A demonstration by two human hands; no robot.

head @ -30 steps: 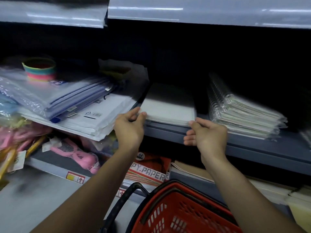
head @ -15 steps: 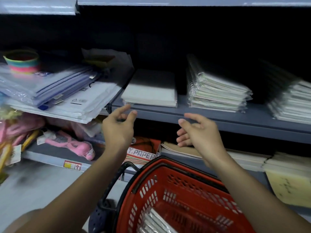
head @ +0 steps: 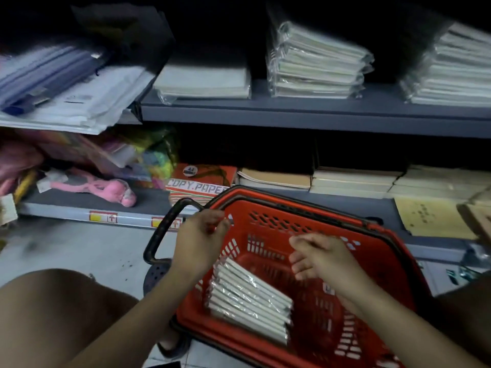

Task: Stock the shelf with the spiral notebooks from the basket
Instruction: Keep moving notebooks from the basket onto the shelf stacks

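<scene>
A red plastic basket [head: 377,245] stands on the floor in front of me. Several plastic-wrapped notebooks [head: 249,296] lie stacked against its left inner wall. My left hand [head: 199,243] hovers over the basket's left rim, fingers loosely bent, holding nothing. My right hand [head: 321,256] hangs over the basket's middle, fingers relaxed and empty. On the grey shelf [head: 305,112] above lies a low pile of wrapped notebooks [head: 204,79], with a taller wrapped stack [head: 316,62] to its right and another stack [head: 451,70] at the far right.
Plastic folders and envelopes [head: 66,88] overhang the shelf's left part. The lower shelf carries a pink toy [head: 101,188], a copy paper pack [head: 202,185] and paper pads [head: 353,179]. The basket's black handle [head: 164,229] sticks out left. My knee [head: 53,314] is at lower left.
Both hands let go of the notebook pile on the shelf and dropped down to the basket. My view tilted down, so the basket's inside with its notebooks now shows.
</scene>
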